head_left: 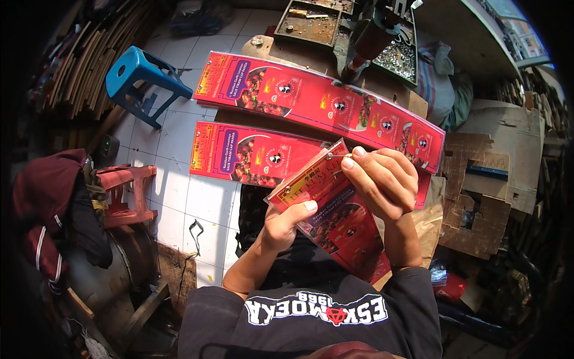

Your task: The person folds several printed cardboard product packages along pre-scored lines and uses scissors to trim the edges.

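Note:
A long, glossy red printed sign strip (pixel 344 224) with food pictures hangs at a slant in front of my body. My left hand (pixel 282 226) grips its top edge, thumb flat on the printed face, close to a metal eyelet (pixel 287 190) in the corner. At the other top corner, the fingers of my right hand (pixel 387 182) are pinched around a thin metal piece (pixel 336 156); its far end by the fingers is hidden. Beyond my hands lies a stack of similar red strips (pixel 317 99) on the workbench. Nearer, another red strip (pixel 257 157) lies partly under the held one.
A dark press machine (pixel 366 54) stands behind the stack, between a metal tray (pixel 308 24) and a tray of small shiny parts (pixel 397 60). A blue stool (pixel 134 78) and a red stool (pixel 122 191) are at left. Cut cardboard (pixel 478 197) leans at right.

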The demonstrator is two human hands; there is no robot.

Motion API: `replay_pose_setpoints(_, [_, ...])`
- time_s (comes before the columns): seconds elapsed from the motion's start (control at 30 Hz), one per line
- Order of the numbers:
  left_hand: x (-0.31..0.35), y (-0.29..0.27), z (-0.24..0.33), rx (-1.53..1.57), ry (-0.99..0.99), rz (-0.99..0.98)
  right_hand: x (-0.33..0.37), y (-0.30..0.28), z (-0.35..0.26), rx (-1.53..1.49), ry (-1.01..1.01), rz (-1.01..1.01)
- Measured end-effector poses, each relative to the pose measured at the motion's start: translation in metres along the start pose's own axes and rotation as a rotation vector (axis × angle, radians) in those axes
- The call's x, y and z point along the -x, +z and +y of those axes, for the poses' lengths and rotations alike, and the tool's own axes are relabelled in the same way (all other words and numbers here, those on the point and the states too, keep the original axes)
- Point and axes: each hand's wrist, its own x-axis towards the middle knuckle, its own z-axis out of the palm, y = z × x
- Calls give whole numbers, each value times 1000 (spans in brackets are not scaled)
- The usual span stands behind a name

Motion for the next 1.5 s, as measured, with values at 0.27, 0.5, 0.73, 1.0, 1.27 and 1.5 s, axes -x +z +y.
replay_pose_setpoints(0.27, [0,0,-2,12,-21,29,2,-2,-2,-49,78,-9])
replay_pose_setpoints(0.5, [-1,5,1,-9,-1,-9,3,-8,-7,6,24,-2])
replay_pose_setpoints(0.73, [-6,3,-4,93,-81,-49,8,-13,-10,38,20,11])
replay_pose_setpoints(1.0, [-8,4,-6,136,-133,-1,-10,-33,7,-52,49,-88])
replay_pose_setpoints(1.27, [-11,0,-7,82,-170,-57,-15,-33,-5,-135,226,-212])
replay_pose_setpoints(1.5, [-10,7,-2,131,-131,0,-17,-32,-12,-80,244,-241])
